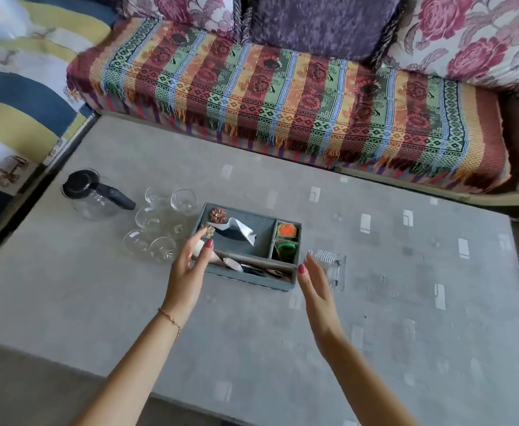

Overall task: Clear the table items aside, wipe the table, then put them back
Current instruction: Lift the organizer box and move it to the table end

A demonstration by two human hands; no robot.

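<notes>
A grey felt organizer box sits mid-table, with a tissue poking from its top and small items in its side compartments. My left hand is at the box's left end, fingers straight, fingertips close to or touching its edge. My right hand hovers open by the box's right front corner, palm facing inward. Left of the box stand several clear glass cups and a glass jug with a black lid and handle. A clear plastic container lies just right of the box.
The low grey table has wide bare surface at the front and right. A sofa with a striped woven cover runs along the far edge. A patterned blanket lies at the left.
</notes>
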